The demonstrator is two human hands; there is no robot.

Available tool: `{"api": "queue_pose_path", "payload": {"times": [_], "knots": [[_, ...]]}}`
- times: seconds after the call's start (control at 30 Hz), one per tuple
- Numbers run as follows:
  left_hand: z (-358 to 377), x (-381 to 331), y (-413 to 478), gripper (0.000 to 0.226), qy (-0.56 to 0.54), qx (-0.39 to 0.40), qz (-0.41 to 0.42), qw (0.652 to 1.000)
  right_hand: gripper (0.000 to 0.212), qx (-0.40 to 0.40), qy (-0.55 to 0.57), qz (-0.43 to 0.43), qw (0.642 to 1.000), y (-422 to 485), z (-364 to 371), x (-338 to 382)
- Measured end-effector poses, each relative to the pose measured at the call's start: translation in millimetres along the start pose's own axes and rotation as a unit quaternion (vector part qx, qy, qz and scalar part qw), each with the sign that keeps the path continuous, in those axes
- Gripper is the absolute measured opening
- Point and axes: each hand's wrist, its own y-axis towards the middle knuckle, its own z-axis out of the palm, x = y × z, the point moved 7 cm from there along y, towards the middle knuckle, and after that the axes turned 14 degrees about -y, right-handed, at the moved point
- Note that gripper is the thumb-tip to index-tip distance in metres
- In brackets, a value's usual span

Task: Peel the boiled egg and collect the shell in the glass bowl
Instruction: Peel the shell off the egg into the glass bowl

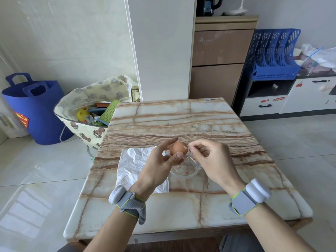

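Observation:
My left hand (pixel 160 164) holds a brown boiled egg (pixel 177 148) between thumb and fingers, above the far rim of a small glass bowl (pixel 196 170). A pale patch shows on the egg's right side where shell is off. My right hand (pixel 211 157) is at that patch, thumb and forefinger pinched together at the shell's edge; any piece between them is too small to see. Several small shell bits (pixel 183 169) lie in the bowl's bottom.
A white paper towel (pixel 132 164) lies on the marble table (pixel 181 120) left of the bowl, partly under my left hand. Beside the table on the floor stand a bear-print bag (pixel 87 110) and a blue tub (pixel 36 110). Both wrists wear grey bands.

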Motion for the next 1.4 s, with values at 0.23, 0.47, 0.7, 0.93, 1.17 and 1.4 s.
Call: {"api": "queue_pose_path", "payload": {"times": [0.23, 0.47, 0.7, 0.93, 1.17, 1.4], "knots": [[0, -3, 0, 0.035, -0.010, -0.004, 0.007, 1.000, 0.010, -0.008, 0.020, -0.025, 0.999, 2, -5, 6], [-1, -4, 1, 0.039, 0.007, -0.003, 0.011, 1.000, 0.009, -0.015, -0.014, -0.049, 0.999, 1, -6, 9], [-3, -4, 2, 0.035, 0.017, -0.019, 0.011, 1.000, 0.009, -0.038, -0.107, -0.115, 0.987, -2, -6, 18], [-2, -3, 2, 0.034, 0.017, -0.015, 0.005, 1.000, 0.013, -0.055, -0.136, -0.149, 0.978, -3, -8, 23], [-2, -2, 2, 0.033, 0.012, -0.008, 0.005, 1.000, 0.014, -0.047, -0.093, -0.105, 0.989, -1, -7, 18], [-1, -4, 3, 0.032, 0.005, 0.002, 0.011, 1.000, 0.015, -0.031, -0.057, -0.049, 0.997, 1, -6, 8]]}}
